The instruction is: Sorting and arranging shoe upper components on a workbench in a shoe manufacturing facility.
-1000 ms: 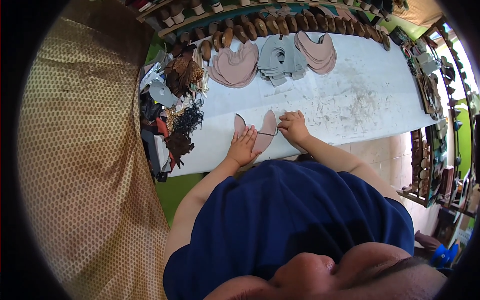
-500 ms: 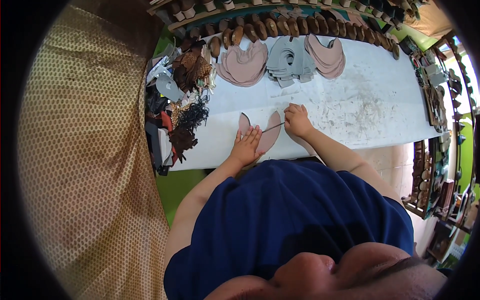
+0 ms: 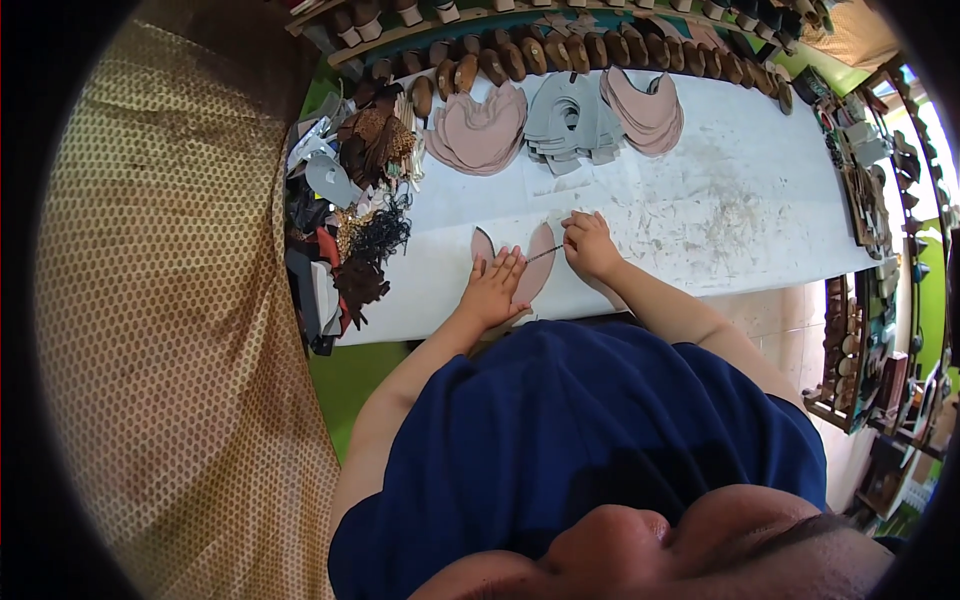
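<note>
My left hand (image 3: 490,288) lies flat with its fingers stretched out on a pink, U-shaped cut piece (image 3: 538,275), which looks like leather or a similar sheet. The piece lies near the front edge of the table, and my palm covers its middle. To the right, my right hand (image 3: 591,248) pinches one end of a thin, dark, rod-like tool (image 3: 545,253). This tool slants across the piece's right arm, and its other end reaches my left fingertips. What kind of tool it is I cannot make out.
Pink cut pieces (image 3: 475,135) and grey ones (image 3: 570,125) lie stacked farther back, with another pink stack (image 3: 645,120) beside them. Brown shoe lasts (image 3: 535,55) line the far edge. A heap of scraps (image 3: 375,235) covers the table's left end. Shelves (image 3: 850,350) stand at right.
The view has shifted slightly. My right hand has come a little closer to my left, and less of the thin tool shows between them. My left hand still lies flat on the pink piece.
</note>
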Demonstrator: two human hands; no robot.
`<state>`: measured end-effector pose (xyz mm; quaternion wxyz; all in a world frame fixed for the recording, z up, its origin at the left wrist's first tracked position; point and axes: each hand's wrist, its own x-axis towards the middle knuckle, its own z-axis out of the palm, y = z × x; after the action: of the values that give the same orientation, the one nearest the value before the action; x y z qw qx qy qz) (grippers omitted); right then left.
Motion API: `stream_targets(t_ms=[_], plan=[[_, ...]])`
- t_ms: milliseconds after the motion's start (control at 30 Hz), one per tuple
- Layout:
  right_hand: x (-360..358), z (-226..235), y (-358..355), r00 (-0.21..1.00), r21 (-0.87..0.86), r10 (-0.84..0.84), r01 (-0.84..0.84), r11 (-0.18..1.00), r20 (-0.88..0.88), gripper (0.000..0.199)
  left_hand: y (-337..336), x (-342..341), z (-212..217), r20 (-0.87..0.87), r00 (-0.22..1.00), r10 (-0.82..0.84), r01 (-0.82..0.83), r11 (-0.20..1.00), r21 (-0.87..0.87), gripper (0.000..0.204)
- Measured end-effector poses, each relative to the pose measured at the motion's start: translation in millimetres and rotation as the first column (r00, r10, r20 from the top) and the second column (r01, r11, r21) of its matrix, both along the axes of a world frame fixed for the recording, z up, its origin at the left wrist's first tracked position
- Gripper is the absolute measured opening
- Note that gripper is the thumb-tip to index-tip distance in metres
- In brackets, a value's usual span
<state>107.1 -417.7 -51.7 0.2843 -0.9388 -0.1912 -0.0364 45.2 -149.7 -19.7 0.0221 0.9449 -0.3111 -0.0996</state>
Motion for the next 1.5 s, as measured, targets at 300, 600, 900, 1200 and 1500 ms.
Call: stream_targets(t_ms=[300,600,900,1200,1500], plan=[[26.2,11.1,21.1,0.998,-0.158,0.038,-0.03,0.987,0.049,0.03,-7.9,3.4,10.6,-0.103,0.994,0.017,-0.008,0.996,0.09,0.098],[44.6,18.2,32.3,0.997,-0.225,0.082,-0.082,0.971,-0.009,0.033,-8.0,4.6,12.3,-0.107,0.994,0.013,-0.006,0.998,0.065,0.094],[44.8,12.6,30.8,0.997,-0.207,0.056,-0.064,0.976,-0.044,0.03,-14.7,17.1,13.0,0.022,0.999,0.044,-0.044,0.999,0.01,0.082],[50.0,16.4,34.1,0.997,-0.181,0.076,-0.079,0.98,-0.022,0.023,-18.2,29.9,10.4,-0.09,0.996,0.021,-0.02,1.0,0.02,0.085],[59.8,20.8,47.9,0.993,-0.264,0.105,-0.117,0.957,-0.059,0.027,-16.3,32.4,7.6,-0.085,0.996,0.0,0.0,1.0,0.005,0.084]])
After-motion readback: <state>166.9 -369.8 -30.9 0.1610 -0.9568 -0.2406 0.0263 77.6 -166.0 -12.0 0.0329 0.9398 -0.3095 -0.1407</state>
